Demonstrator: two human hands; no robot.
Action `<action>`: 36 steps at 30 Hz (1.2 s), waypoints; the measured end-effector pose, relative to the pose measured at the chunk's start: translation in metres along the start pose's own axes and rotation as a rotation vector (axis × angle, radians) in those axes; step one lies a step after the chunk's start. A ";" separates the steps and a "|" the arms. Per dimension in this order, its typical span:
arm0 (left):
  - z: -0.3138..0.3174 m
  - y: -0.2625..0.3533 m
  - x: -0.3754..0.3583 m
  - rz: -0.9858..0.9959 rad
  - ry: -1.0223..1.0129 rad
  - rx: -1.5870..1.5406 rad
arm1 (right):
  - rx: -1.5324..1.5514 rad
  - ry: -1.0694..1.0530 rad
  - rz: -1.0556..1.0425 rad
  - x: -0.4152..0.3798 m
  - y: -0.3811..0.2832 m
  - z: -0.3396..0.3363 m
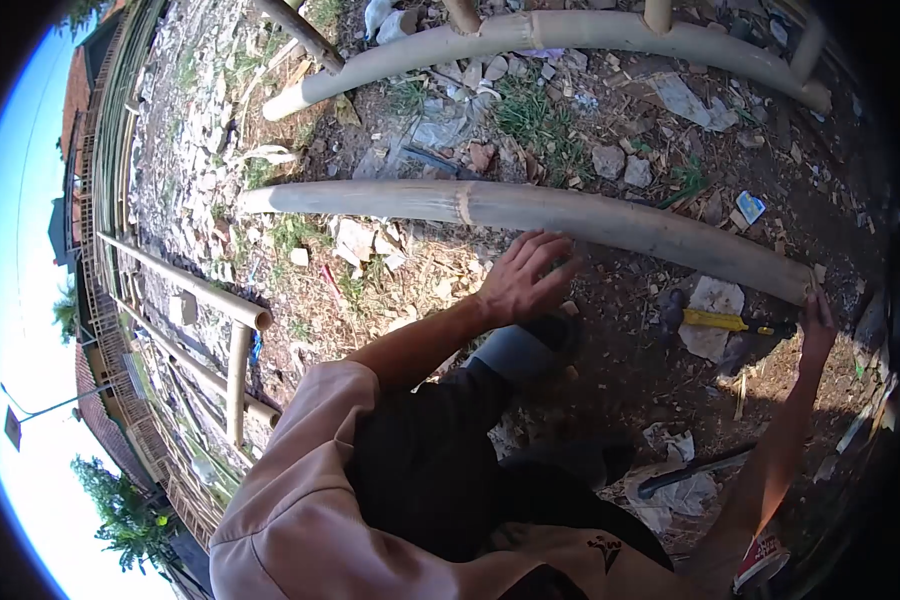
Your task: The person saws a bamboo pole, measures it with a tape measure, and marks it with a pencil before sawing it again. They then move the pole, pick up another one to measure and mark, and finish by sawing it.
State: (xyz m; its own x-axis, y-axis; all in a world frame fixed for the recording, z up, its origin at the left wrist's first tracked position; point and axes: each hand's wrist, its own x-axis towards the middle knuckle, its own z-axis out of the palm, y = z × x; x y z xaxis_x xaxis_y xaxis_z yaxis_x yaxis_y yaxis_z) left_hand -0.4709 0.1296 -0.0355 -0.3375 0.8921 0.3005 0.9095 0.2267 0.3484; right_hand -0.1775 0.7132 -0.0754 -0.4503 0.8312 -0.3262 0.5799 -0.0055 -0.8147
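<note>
A long bamboo pole point(570, 208) lies across the ground in front of me. My left hand point(530, 275) hovers just below its middle, palm down with the fingers apart and holding nothing. At the pole's right end, my right hand point(818, 318) has its fingers closed against the cut edge. Between my right hand and my foot, a hammer with a yellow handle point(715, 320) rests on a pale flat stone point(718, 295). Nearer my body lies a tool with a black handle point(695, 472), partly on crumpled plastic.
Beyond the pole is another bamboo pole point(570, 32) with crosspieces joined to it. On the left stands a bamboo framework point(195, 280). Stones, wood chips and plastic scraps litter the ground, along with a dark flat strip point(430, 160) and a blue packet point(750, 207).
</note>
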 end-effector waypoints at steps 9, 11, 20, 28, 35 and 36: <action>-0.012 -0.033 0.044 -0.271 -0.036 0.128 | 0.025 -0.084 -0.144 -0.019 0.005 -0.006; -0.006 -0.039 0.043 -0.295 -0.113 0.172 | 0.035 -0.089 -0.161 -0.023 -0.005 -0.001; -0.014 -0.041 0.037 -0.279 -0.057 0.227 | -0.155 -0.082 -0.191 -0.010 0.021 -0.012; -0.024 -0.048 0.033 -0.352 -0.188 0.196 | -0.136 -0.130 -0.158 -0.032 -0.002 0.002; -0.018 -0.060 0.038 -0.335 -0.173 0.243 | -0.025 -0.133 -0.145 -0.029 0.016 0.002; -0.017 -0.065 0.043 -0.346 -0.170 0.239 | -0.033 -0.141 -0.148 -0.031 0.020 0.002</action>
State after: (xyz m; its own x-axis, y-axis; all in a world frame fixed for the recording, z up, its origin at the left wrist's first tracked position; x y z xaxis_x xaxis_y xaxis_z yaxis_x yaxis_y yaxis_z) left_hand -0.5487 0.1465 -0.0304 -0.6051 0.7949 0.0454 0.7874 0.5890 0.1818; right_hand -0.1537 0.6858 -0.0822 -0.6216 0.7354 -0.2698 0.5214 0.1313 -0.8431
